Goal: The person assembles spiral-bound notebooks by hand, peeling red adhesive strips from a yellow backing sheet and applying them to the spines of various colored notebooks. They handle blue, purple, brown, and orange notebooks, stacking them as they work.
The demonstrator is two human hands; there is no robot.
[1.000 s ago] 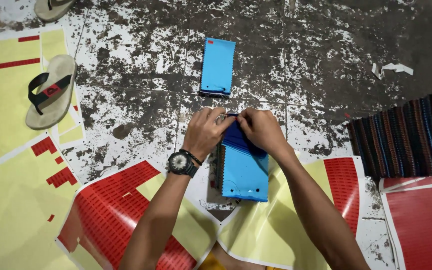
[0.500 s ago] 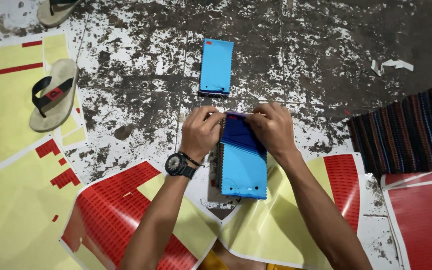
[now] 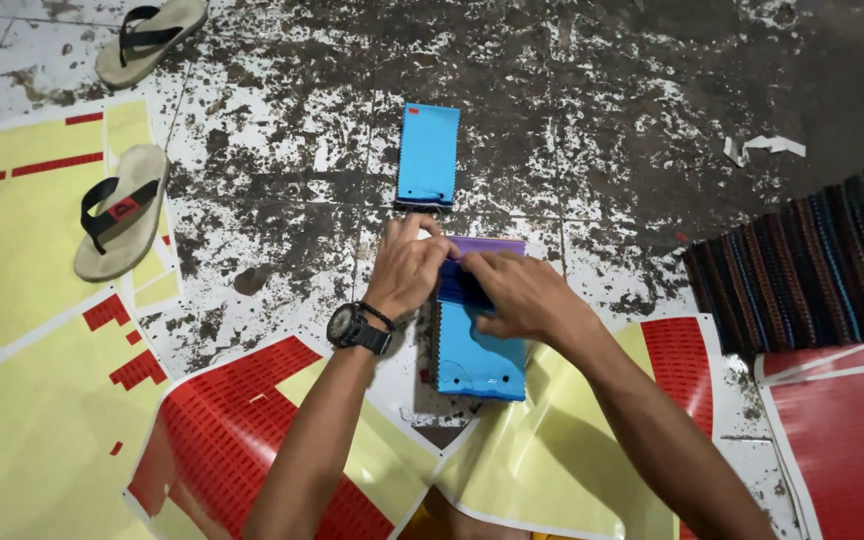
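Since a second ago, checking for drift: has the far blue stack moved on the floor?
No. The far blue stack lies the same way, just beyond both hands, against the same floor patches.

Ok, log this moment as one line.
left hand: on purple strip | right hand: on blue stack | second blue stack: apart, beyond

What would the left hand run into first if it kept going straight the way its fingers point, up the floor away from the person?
Probably the second blue stack, lying just beyond the left hand, whose fingertips rest at the purple top edge of the near blue stack. Only a small gap separates them.
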